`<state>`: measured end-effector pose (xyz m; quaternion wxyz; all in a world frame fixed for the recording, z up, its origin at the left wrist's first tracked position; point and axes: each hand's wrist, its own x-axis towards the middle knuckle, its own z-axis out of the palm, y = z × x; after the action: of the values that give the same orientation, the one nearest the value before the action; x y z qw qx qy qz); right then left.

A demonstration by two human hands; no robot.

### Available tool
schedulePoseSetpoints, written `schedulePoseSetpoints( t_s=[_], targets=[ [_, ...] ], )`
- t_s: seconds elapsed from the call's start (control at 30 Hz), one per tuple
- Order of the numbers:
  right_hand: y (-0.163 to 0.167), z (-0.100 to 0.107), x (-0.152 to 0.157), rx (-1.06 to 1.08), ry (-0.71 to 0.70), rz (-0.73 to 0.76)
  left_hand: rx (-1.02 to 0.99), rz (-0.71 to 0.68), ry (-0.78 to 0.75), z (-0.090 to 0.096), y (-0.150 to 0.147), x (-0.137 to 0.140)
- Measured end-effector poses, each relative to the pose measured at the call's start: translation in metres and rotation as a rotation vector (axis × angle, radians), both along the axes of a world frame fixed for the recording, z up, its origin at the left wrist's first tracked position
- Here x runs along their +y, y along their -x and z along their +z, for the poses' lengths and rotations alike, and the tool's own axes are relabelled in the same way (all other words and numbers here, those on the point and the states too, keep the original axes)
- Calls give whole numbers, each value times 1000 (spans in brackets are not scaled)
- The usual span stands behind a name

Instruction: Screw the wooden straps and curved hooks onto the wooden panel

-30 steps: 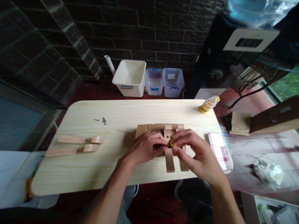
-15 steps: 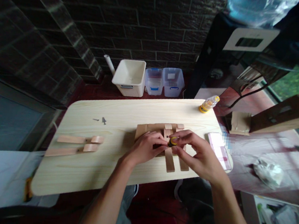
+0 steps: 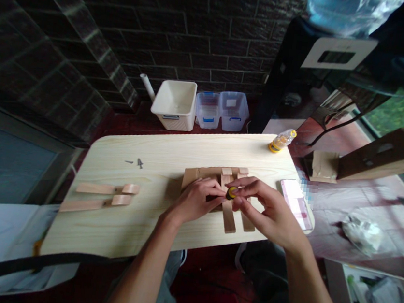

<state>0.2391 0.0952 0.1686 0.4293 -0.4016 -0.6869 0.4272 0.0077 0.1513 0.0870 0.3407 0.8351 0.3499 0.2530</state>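
Observation:
My right hand (image 3: 266, 210) pinches a screwdriver (image 3: 232, 193) by its short yellow-and-black handle, seen nearly end-on. Its shaft and tip are hidden. Close beside it, my left hand (image 3: 196, 200) has thumb and fingers pressed together; what they grip is too small to make out. Beneath both hands lies a brown cardboard box (image 3: 191, 175). Across it run two wooden strips (image 3: 229, 221) with curled ends at the far side, their flat ends reaching toward me. Another pair of curled wooden strips (image 3: 97, 188) lies on the left of the table.
On the light wooden table (image 3: 165, 154) are several small dark screws (image 3: 140, 164) at left, a clear bottle with yellow bands (image 3: 282, 141) at the back right, and a phone (image 3: 295, 203) near the right edge. A cream bin (image 3: 176, 105) and two clear boxes (image 3: 208, 111) stand beyond.
The screwdriver handle has turned and tilted slightly between my right fingers. Both hands stay in nearly the same place. A dark curved band now crosses the table's lower-left corner.

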Motion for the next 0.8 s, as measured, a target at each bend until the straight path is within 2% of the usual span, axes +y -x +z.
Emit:
schedulePoseSetpoints(
  t_s=[0.33,0.6,0.8],
  targets=[
    [-1,-1,-3,-11,52,-15,16,5,-8,1,0,0],
    [-2,-6,2,21,-19,-27,15,13,-13,4,-1,-1],
    [-1,-1,-2,-5,6,-10,11,0,-22,3,0,0]
  ],
)
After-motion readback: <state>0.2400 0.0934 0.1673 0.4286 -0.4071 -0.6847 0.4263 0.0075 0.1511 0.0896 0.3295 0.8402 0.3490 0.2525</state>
